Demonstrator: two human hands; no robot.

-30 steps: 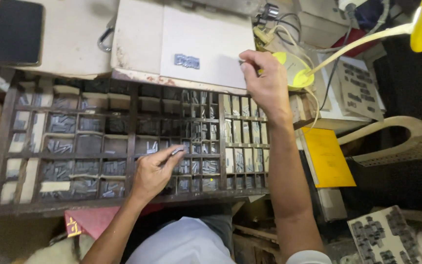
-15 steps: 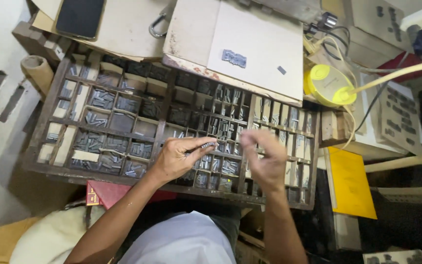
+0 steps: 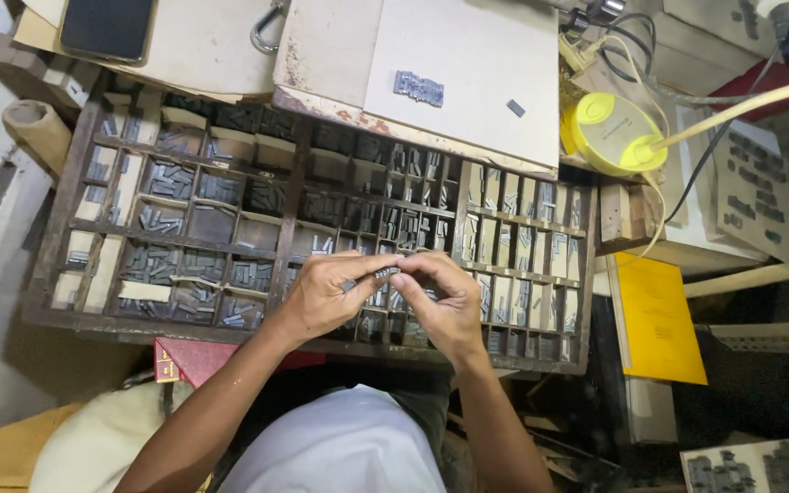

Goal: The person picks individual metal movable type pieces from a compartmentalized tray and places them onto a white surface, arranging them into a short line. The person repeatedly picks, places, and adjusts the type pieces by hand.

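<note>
**typefan:** Both hands meet over the wooden type case (image 3: 66, 228) now — a second ago the right hand (image 3: 445, 306) was up at the white board (image 3: 468, 73), half a second ago it was coming down. Looks like it brought a piece back to add to the row.

**inkyfingers:** Yep. Left hand (image 3: 321, 297) is curled, fingers pinched on a short row of metal type (image 3: 385, 272), sitting right between the two hands. Right hand's fingertips are closed onto the same row from the other side. Just beyond them — the small compartments of sorts; a yellow lamp base (image 3: 614, 132) sits well off past the right hand.
</note>
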